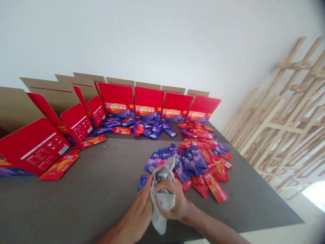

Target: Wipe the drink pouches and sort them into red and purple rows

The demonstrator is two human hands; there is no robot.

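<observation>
Both of my hands close around a crumpled grey cloth (162, 200) near the table's front edge. My left hand (141, 211) grips it from the left; my right hand (175, 200) wraps it from the right. The cloth's top bunches up between them and its tail hangs down. Just beyond my hands lies a heap of purple and red sachets (200, 162) on the dark grey table (101, 189); one purple sachet (142, 182) peeks out by my left fingers.
Open red boxes (148, 103) stand in a row along the back and left, with one big box (33, 147) near left. More sachets (142, 127) lie before the back boxes. Wooden frames (286, 128) lean against the wall at right.
</observation>
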